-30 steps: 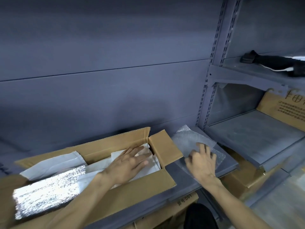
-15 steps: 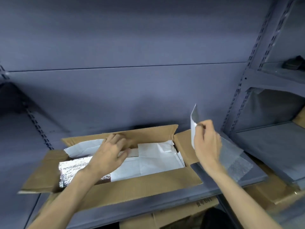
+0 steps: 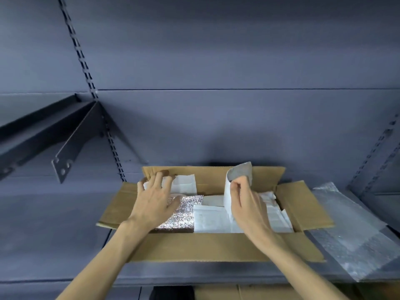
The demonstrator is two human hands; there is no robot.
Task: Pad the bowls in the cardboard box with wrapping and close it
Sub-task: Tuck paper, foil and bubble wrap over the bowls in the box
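Now the wrapping sheet (image 3: pixel 238 180), previously beside the cardboard box (image 3: pixel 216 245), is pinched above it by right hand (image 3: pixel 249 204) | left hand (image 3: pixel 154 202) flat, fingers spread, on white padding (image 3: pixel 184 184) | foil wrap (image 3: pixel 181 213) inside

1. Left hand (image 3: pixel 154 202): bare, no ring or glove.
2. Right hand (image 3: pixel 246 204): bare, likewise unadorned.
3. Both forearms bare; no sleeves, watch or bracelet in view.

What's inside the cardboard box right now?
Inside the cardboard box: white wrapping sheets and a silver foil sheet, left hand resting on them. Bowls aren't visible, presumably covered.
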